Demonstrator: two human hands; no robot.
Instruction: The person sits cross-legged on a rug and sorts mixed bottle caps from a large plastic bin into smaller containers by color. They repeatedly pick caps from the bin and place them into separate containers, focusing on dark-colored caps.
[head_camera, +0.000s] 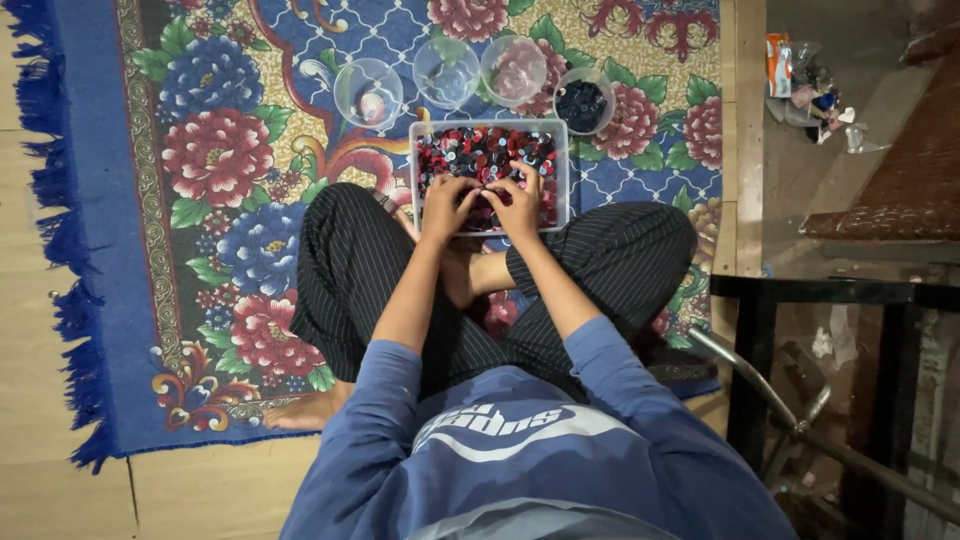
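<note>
You sat cross-legged on a blue-bordered woven rug with red and blue flowers (215, 160), in dark pinstriped trousers and a blue long-sleeved top. Directly in front of your shins stood a clear rectangular plastic tray (562, 150) filled with small red, black and white round pieces (480, 150), too small to tell exactly what they were.

Both of your hands reached into the near edge of that tray. Your left hand (447, 203) lay knuckles-up with the fingers curled down into the pieces; your right hand (520, 203) did the same just beside it, the two almost touching at the fingertips. Whether either hand pinched a piece, you could not tell from above, because the fingertips were buried in the heap.

Beyond the tray, four clear round plastic bowls sat in a row on the rug. The far-left bowl (367, 92), the second bowl (445, 71) and the third bowl (513, 69) looked nearly bare, and the far-right bowl (583, 102) held a pile of dark pieces, close beside the tray's far right corner.
</note>
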